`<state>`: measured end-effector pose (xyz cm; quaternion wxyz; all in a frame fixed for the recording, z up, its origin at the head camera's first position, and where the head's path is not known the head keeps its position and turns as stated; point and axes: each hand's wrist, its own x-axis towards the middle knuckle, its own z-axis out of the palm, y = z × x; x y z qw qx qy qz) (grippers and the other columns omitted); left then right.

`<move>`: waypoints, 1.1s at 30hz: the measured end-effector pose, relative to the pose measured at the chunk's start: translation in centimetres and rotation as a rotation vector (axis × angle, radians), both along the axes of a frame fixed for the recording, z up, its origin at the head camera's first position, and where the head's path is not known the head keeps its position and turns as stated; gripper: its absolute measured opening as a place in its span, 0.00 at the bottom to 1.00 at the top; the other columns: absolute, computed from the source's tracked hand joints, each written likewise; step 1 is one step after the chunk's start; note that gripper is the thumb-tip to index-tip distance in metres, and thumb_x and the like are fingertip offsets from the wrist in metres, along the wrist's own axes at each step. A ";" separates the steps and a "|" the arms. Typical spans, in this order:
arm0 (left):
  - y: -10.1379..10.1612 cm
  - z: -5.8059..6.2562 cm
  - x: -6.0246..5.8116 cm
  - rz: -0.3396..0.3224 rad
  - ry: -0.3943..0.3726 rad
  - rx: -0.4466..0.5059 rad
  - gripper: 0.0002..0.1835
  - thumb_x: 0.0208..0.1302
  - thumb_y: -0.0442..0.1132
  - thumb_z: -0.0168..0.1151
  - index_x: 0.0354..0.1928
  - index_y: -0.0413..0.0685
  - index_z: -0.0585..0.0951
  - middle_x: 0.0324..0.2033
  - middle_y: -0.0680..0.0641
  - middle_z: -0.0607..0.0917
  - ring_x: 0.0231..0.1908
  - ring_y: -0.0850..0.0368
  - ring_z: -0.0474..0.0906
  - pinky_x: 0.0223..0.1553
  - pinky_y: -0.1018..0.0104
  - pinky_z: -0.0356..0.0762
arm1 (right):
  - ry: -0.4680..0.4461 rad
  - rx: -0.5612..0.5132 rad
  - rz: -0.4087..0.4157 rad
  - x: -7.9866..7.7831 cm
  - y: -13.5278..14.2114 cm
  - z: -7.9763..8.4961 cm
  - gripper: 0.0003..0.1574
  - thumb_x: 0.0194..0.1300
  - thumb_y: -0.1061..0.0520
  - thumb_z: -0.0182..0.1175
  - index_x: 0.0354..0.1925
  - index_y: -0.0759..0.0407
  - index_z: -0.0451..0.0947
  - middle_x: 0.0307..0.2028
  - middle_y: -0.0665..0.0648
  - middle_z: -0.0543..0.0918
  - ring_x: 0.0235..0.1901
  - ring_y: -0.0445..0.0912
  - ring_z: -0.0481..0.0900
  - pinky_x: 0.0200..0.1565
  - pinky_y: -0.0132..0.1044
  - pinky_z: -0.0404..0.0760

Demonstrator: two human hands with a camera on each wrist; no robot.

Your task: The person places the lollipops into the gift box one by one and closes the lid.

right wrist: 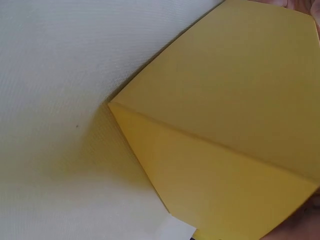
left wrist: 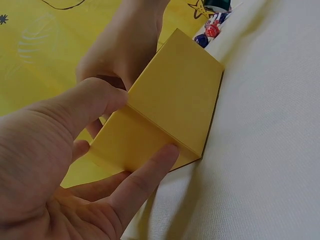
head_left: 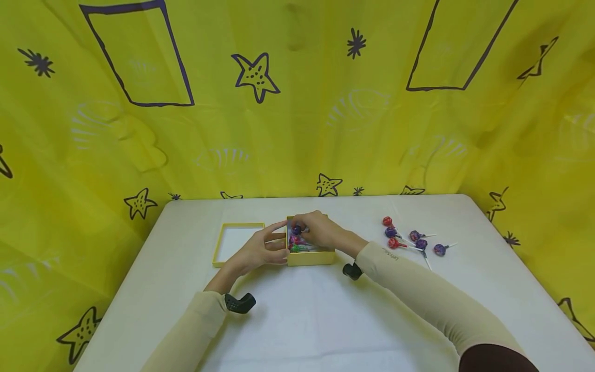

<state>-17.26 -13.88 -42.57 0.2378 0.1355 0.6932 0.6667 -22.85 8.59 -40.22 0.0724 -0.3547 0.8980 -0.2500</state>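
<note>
A yellow box [head_left: 310, 259] stands near the middle of the table, its top uncovered and several wrapped lollipops [head_left: 302, 248] lying inside. My left hand [head_left: 261, 249] rests against the box's left end, fingers spread. In the left wrist view, the thumb lies at a top corner of the yellow box [left wrist: 175, 85] and a fingertip presses its side wall. Reaching over from the right, my right hand [head_left: 319, 229] pinches a purple lollipop [head_left: 296, 229] inside the box, its stick mostly hidden. The right wrist view is filled by the box's outer walls [right wrist: 215, 100].
A shallow lid [head_left: 216, 250] with a yellow rim and white inside lies left of the box. On the right side of the table, several red lollipops [head_left: 393, 243] and purple lollipops [head_left: 439, 250] lie loosely together. A yellow patterned curtain [head_left: 297, 129] hangs behind the table.
</note>
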 end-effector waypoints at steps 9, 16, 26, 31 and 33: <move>0.0 0.1 0.1 0.002 0.004 -0.004 0.47 0.66 0.26 0.68 0.81 0.54 0.57 0.74 0.31 0.63 0.70 0.33 0.67 0.53 0.48 0.85 | -0.022 0.011 -0.021 0.2 -0.4 -0.4 0.25 0.68 0.69 0.64 0.62 0.60 0.79 0.56 0.59 0.85 0.53 0.50 0.82 0.61 0.47 0.81; 0.0 0.0 0.0 -0.003 0.005 0.000 0.46 0.66 0.26 0.68 0.81 0.54 0.57 0.74 0.31 0.63 0.70 0.32 0.67 0.53 0.48 0.85 | -0.028 0.032 -0.033 0.3 -0.6 -0.4 0.25 0.68 0.67 0.65 0.62 0.60 0.78 0.53 0.58 0.86 0.49 0.48 0.82 0.58 0.45 0.83; 0.1 0.1 0.0 -0.002 0.004 -0.004 0.46 0.66 0.26 0.67 0.81 0.55 0.57 0.74 0.32 0.63 0.70 0.33 0.67 0.53 0.48 0.85 | -0.021 0.034 -0.016 0.2 -0.5 -0.4 0.28 0.69 0.66 0.65 0.66 0.61 0.76 0.55 0.58 0.85 0.50 0.48 0.82 0.59 0.45 0.82; 0.2 0.2 0.0 0.002 0.004 -0.018 0.46 0.66 0.26 0.68 0.81 0.55 0.58 0.73 0.31 0.65 0.70 0.33 0.68 0.53 0.49 0.85 | -0.028 0.020 -0.006 0.2 -0.2 -0.4 0.30 0.68 0.67 0.64 0.67 0.60 0.75 0.56 0.59 0.85 0.51 0.50 0.83 0.58 0.46 0.83; 0.2 0.2 0.1 0.008 0.004 -0.028 0.46 0.66 0.26 0.68 0.81 0.55 0.58 0.73 0.31 0.65 0.70 0.33 0.68 0.53 0.49 0.86 | -0.034 0.016 0.000 0.3 -0.2 -0.4 0.30 0.68 0.68 0.64 0.67 0.60 0.75 0.56 0.60 0.85 0.50 0.50 0.83 0.56 0.45 0.84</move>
